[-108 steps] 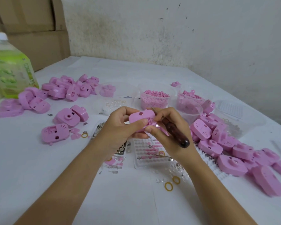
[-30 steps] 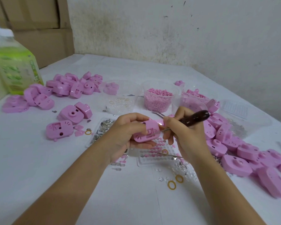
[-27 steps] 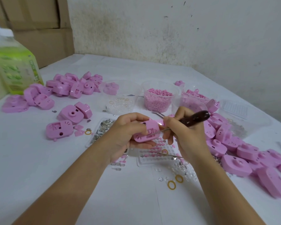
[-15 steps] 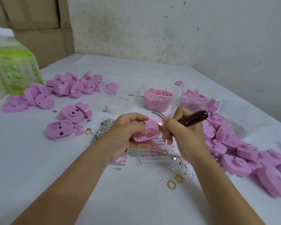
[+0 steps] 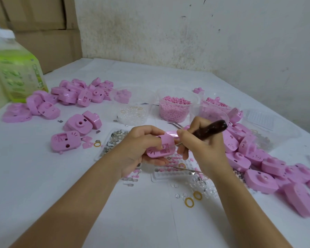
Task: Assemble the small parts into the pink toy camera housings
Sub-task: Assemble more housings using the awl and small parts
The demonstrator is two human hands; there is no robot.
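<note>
The left hand (image 5: pixel 138 146) has its grip closed around a pink housing (image 5: pixel 160 148), thumb on the upper edge and fingers curled beneath, holding it above the counter (image 5: pixel 61 190) over a clear tray (image 5: pixel 168 176) of small parts. The housing's hollow inner side faces up toward the camera, and its long axis runs from lower left to upper right, the far end tilted higher. The right hand (image 5: pixel 203 149) has its grip closed on a dark-handled tool (image 5: pixel 212 130). The handle points up and to the right and the thin metal shaft slants down-left, its tip inside the housing's ribbed recess. Loose pink housings (image 5: pixel 258 158) lie heaped just right of the hands, more (image 5: pixel 79 94) lie far left, and a tub of pink pellets (image 5: pixel 175 109) stands behind.
</note>
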